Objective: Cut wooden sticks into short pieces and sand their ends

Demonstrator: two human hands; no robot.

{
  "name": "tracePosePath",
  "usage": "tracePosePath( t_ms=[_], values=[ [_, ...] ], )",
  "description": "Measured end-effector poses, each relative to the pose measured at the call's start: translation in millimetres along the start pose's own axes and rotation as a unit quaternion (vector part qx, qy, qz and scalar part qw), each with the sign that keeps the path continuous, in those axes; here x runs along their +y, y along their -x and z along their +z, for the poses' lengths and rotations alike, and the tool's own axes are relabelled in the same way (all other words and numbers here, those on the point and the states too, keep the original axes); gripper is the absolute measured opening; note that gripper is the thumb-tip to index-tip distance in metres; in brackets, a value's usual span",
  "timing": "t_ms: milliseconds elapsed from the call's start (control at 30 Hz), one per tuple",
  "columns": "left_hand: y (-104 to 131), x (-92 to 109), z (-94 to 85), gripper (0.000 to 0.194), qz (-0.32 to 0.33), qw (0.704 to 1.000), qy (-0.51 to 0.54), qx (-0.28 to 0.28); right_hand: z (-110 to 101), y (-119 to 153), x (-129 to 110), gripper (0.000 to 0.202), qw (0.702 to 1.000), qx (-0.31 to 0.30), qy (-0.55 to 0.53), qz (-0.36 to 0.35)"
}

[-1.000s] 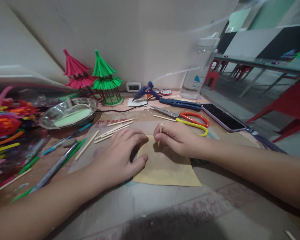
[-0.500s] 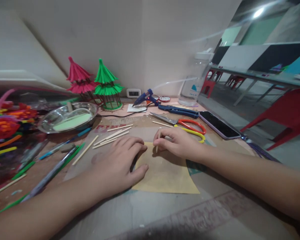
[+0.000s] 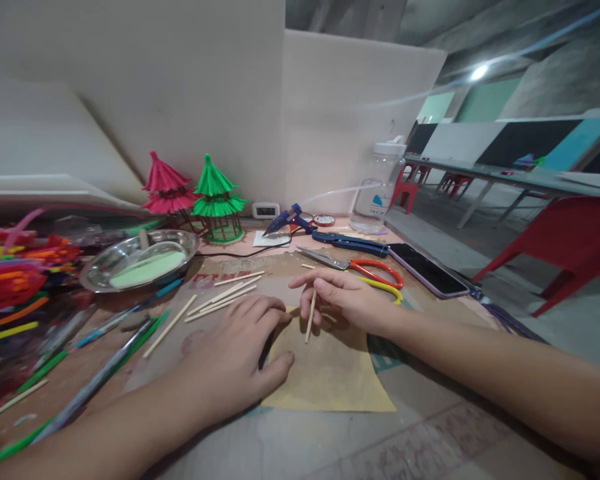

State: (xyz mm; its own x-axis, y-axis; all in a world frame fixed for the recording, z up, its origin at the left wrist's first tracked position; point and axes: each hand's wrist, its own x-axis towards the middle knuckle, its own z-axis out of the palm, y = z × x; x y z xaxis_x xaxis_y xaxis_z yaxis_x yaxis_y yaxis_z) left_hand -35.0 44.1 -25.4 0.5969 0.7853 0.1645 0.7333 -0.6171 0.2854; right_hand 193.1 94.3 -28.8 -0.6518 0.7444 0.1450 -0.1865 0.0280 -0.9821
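My right hand (image 3: 337, 297) holds a short wooden stick (image 3: 311, 323) between thumb and fingers, its lower end pointing down at a yellow sheet (image 3: 330, 380). Palm down, my left hand (image 3: 253, 353) rests on the sheet's left edge with its thumb spread from the fingers. Several loose wooden sticks (image 3: 225, 298) lie just beyond the left hand. Scissors (image 3: 375, 272) with red and yellow handles lie past the right hand. The sheet sits on a board under clear plastic.
At the back stand a green pagoda model (image 3: 219, 200), a pink pagoda model (image 3: 165, 183), a blue glue gun (image 3: 287, 220) and a water bottle (image 3: 375, 193). A metal dish (image 3: 91, 277) and colourful pipe cleaners (image 3: 10, 287) are at left. Blue pliers (image 3: 350, 243) and a phone (image 3: 427, 270) lie at right.
The camera view has tilted up. My right fingers have loosened and spread, and the stick has gone from upright to slanting, more of it showing. My left hand stays on the sheet.
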Motion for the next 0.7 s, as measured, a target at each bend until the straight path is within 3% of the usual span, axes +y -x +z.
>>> tracePosePath(
  t_ms=[167, 267, 400, 567, 633, 700],
  values=[
    [0, 1, -0.7, 0.035, 0.0, 1.0, 0.001, -0.005, -3, 0, 1, 0.049, 1.0, 0.0, -0.001, 0.01],
    [-1, 2, -1.4, 0.033, -0.002, 1.0, 0.0, -0.006, 2, 1, -5, 0.04, 0.994, -0.015, 0.11, 0.007],
    [-1, 1, -0.9, 0.031, 0.008, 1.0, 0.004, -0.001, 11, 7, -16, 0.027, 0.93, -0.029, 0.359, -0.077],
    [-1, -1, 0.1, 0.03, 0.015, 1.0, 0.006, 0.015, 13, 10, -19, 0.027, 0.844, -0.067, 0.52, -0.115],
    [-1, 0, -0.2, 0.033, 0.015, 1.0, 0.005, 0.013, 11, 8, -17, 0.026, 0.83, -0.059, 0.543, -0.111],
    [-2, 0, -0.5, 0.035, 0.015, 1.0, 0.006, 0.009, 10, 8, -16, 0.025, 0.844, -0.043, 0.525, -0.103]
  ],
)
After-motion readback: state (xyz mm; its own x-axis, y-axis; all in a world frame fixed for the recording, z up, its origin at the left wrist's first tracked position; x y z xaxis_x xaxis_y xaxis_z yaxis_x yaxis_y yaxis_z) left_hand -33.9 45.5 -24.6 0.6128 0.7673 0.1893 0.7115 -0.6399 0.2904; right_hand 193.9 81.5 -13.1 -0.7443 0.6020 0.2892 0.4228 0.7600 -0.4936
